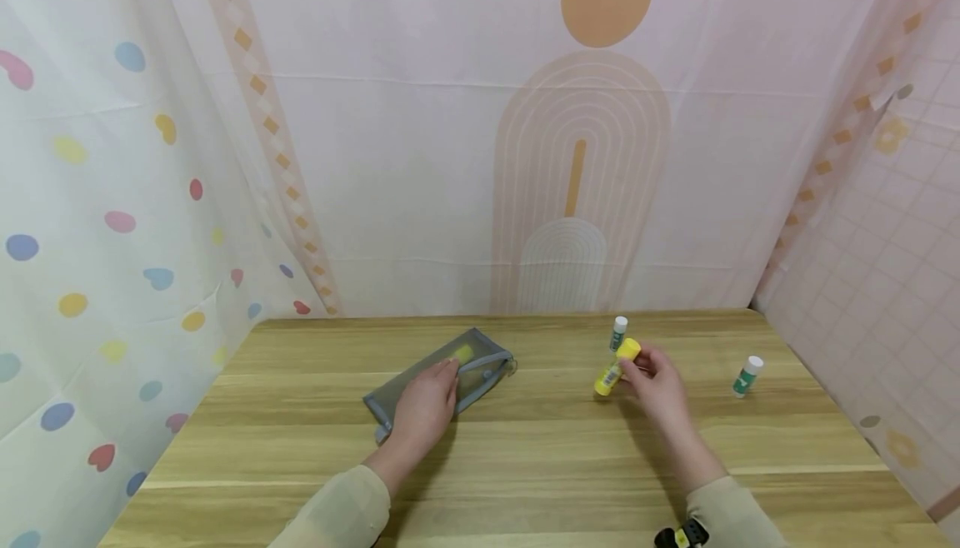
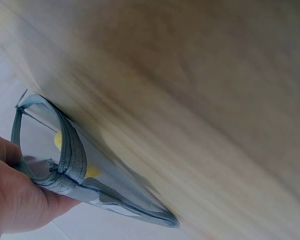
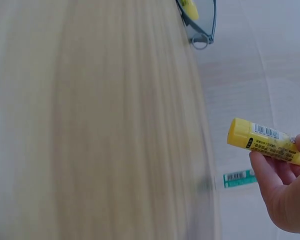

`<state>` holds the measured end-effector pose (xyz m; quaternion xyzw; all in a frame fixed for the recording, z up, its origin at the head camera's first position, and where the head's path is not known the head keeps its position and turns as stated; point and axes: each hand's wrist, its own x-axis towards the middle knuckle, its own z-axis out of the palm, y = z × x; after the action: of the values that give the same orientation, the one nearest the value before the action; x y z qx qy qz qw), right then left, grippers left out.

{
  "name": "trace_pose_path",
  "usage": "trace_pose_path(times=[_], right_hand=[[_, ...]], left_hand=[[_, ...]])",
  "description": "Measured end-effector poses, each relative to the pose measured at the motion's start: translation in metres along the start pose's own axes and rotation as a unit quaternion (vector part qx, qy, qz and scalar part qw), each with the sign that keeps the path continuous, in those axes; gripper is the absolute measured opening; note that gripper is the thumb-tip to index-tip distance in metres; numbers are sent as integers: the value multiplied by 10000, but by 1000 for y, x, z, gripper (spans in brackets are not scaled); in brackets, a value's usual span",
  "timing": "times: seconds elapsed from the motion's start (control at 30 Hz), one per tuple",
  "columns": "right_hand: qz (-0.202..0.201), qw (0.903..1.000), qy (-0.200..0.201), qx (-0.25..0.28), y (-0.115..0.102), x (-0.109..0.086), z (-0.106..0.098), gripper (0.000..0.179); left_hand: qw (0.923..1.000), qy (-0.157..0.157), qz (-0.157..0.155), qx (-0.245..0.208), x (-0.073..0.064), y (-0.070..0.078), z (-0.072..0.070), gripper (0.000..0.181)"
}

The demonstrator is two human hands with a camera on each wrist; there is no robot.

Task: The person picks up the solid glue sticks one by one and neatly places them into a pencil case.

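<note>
My left hand point(image 1: 427, 402) grips a grey mesh zipper pouch point(image 1: 412, 371) at the left of the table. In the left wrist view the mouth of the pouch point(image 2: 77, 150) gapes, with the thumb and fingers at its rim. Something yellow point(image 2: 92, 171) shows through the mesh. Over the right part of the table, my right hand point(image 1: 662, 390) pinches a yellow glue stick point(image 1: 613, 373), tilted, between thumb and fingers. Its barcode label faces the right wrist camera, while the fingers point(image 3: 270, 172) cover part of the barrel.
Behind the yellow glue stick stands a small white-capped glue stick point(image 1: 618, 335) with a green label. Another white-capped green glue stick point(image 1: 747, 377) stands farther right. The wooden table point(image 1: 540, 481) meets patterned curtains point(image 1: 405, 198) at its back and sides.
</note>
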<state>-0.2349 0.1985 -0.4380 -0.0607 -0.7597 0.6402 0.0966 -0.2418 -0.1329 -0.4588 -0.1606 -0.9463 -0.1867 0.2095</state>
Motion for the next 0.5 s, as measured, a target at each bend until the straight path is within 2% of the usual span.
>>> trace_pose_path(times=[0.5], right_hand=[[-22, 9977, -329, 597, -6, -5, 36, 31]], left_hand=[[10000, 49, 32, -5, 0, -1, 1, 30]])
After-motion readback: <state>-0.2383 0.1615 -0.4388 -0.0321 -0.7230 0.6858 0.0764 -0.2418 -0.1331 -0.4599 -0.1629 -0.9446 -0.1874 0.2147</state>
